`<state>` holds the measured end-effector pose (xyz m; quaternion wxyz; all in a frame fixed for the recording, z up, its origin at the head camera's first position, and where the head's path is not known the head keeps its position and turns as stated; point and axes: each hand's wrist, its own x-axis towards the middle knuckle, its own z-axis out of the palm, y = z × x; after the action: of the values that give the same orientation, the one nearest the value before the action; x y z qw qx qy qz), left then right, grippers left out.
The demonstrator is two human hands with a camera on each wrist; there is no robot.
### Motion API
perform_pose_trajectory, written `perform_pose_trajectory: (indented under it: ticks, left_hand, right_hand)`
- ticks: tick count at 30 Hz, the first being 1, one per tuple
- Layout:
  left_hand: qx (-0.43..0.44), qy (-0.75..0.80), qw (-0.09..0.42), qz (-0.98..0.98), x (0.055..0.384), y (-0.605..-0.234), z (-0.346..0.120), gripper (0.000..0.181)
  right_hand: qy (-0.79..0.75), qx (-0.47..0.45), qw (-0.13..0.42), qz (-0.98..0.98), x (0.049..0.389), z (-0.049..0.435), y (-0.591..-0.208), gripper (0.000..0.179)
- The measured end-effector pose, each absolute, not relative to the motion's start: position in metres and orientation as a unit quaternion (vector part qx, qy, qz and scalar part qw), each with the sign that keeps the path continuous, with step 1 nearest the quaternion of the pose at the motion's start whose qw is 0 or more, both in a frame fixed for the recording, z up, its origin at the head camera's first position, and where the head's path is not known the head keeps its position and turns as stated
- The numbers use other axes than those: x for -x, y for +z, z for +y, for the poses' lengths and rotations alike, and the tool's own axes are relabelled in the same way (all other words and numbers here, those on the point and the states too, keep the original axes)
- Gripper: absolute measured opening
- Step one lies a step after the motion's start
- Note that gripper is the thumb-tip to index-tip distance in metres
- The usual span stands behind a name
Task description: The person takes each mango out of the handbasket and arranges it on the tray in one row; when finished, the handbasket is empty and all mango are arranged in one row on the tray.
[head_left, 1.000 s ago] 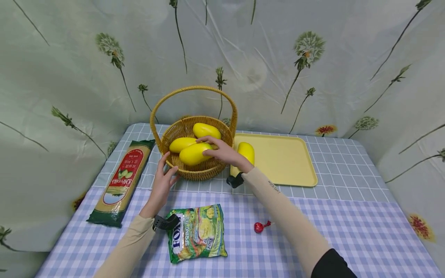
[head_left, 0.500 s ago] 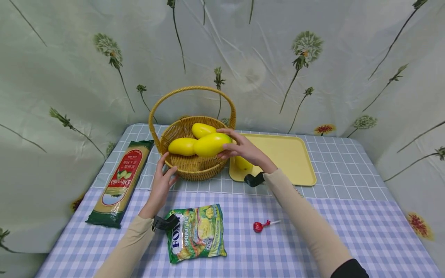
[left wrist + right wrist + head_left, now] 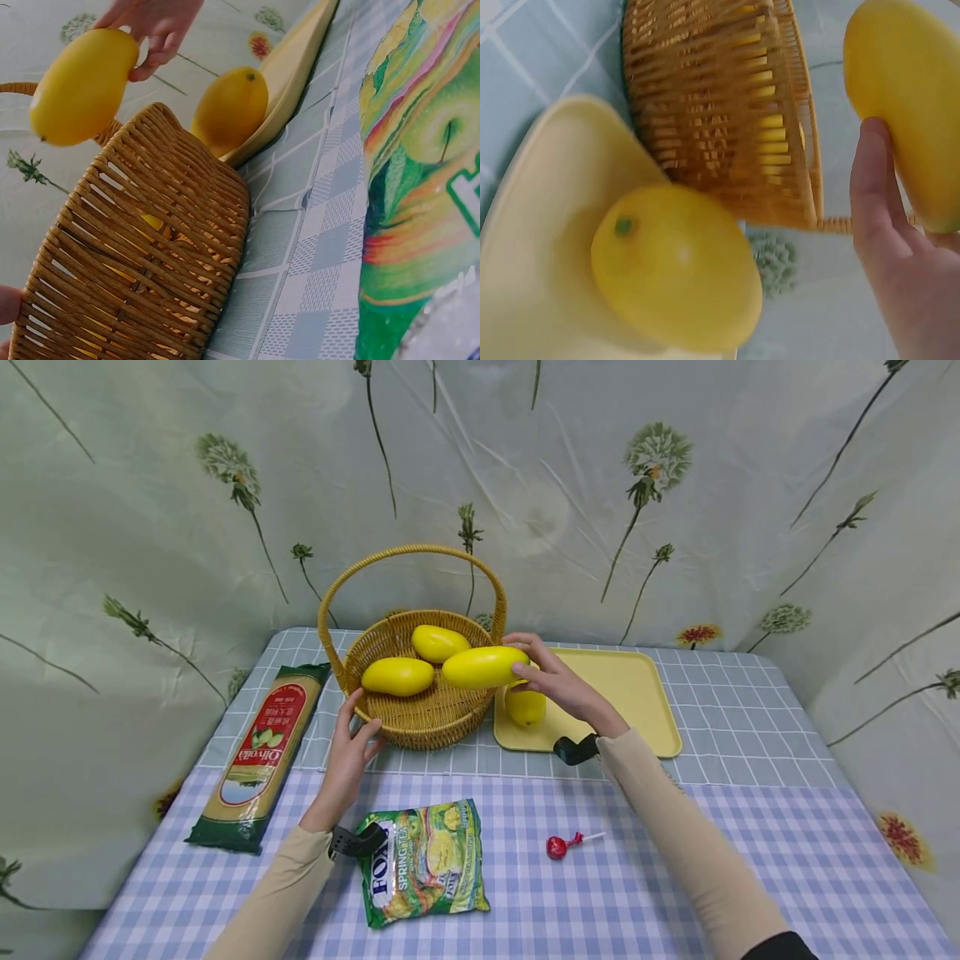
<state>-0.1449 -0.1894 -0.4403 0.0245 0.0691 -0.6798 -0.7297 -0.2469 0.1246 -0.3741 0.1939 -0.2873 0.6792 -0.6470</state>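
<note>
Soft, even light, faint shadows, right-wrist view blurred

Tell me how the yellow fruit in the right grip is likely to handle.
The held yellow fruit may be somewhat slippery, since its skin looks smooth and glossy. It would probably roll or rock if set down and pushed, given its rounded sides. It seems firm: no dent shows where the right grip touches it.

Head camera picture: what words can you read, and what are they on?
"Olivoilà": upside down on the long packet.
"FOX", anything after it hidden: on the green bag.
"SPRING TEA": same bag.
Too small to read: the packet's Chinese characters and the bag's smaller print.
</note>
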Motion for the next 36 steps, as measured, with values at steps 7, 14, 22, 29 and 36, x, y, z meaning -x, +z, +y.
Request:
perform_pose_trajectory:
  ticks: [7, 14, 22, 29, 36]
  left_hand:
    - [-0.071, -0.736, 0.026, -0.673, 0.144, -0.440, -0.189, 0.060]
    - [-0.078, -0.735, 0.023, -0.674, 0.145, -0.439, -0.189, 0.059]
    - [-0.081, -0.730, 0.021, -0.678, 0.145, -0.439, -0.188, 0.059]
    - [-0.079, -0.728, 0.023, -0.681, 0.144, -0.439, -0.188, 0.059]
    - [-0.075, -0.728, 0.026, -0.681, 0.144, -0.439, -0.187, 0.059]
  right_hand:
    - [-0.678, 0.274, 0.203, 0.651, 0.246, 0.148, -0.376, 0.035]
    - [-0.694, 0.217, 0.191, 0.659, 0.241, 0.169, -0.377, 0.016]
    - [-0.704, 0.149, 0.161, 0.676, 0.243, 0.202, -0.383, 0.024]
    - [-0.702, 0.090, 0.150, 0.691, 0.251, 0.224, -0.397, 0.027]
    - [-0.664, 0.081, 0.187, 0.720, 0.260, 0.228, -0.415, 0.035]
